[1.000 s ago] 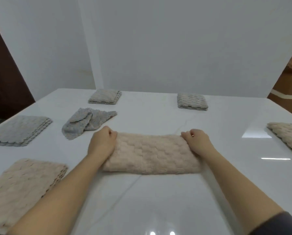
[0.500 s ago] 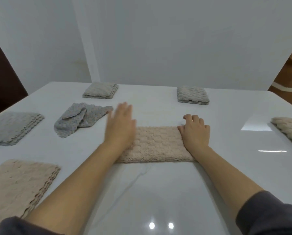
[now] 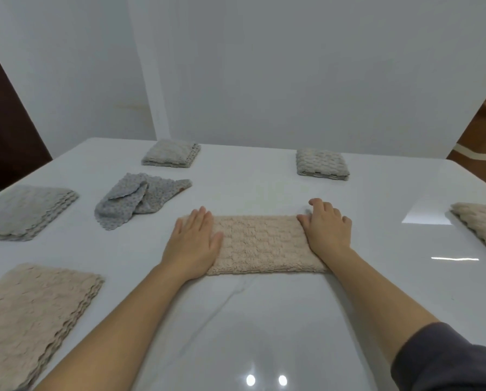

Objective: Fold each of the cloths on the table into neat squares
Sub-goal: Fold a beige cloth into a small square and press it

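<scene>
A beige fluffy cloth [image 3: 260,244], folded into a long rectangle, lies on the white table [image 3: 264,320] in front of me. My left hand [image 3: 193,244] lies flat with straight fingers on its left end. My right hand [image 3: 327,228] presses on its right end, fingers slightly bent over the far corner. A crumpled grey cloth [image 3: 136,200] lies unfolded to the left, beyond my left hand.
Folded cloths lie around the table: a grey stack [image 3: 24,211] at left, a beige stack [image 3: 30,317] at near left, grey squares at the far left [image 3: 171,153] and far right [image 3: 322,165], a beige one [image 3: 481,224] at the right edge. A brown box [image 3: 481,136] stands beyond the table.
My left hand opened, swept over the cloth and now lies flat on its left end. My right hand went from gripping the far right corner to pressing the right end.
</scene>
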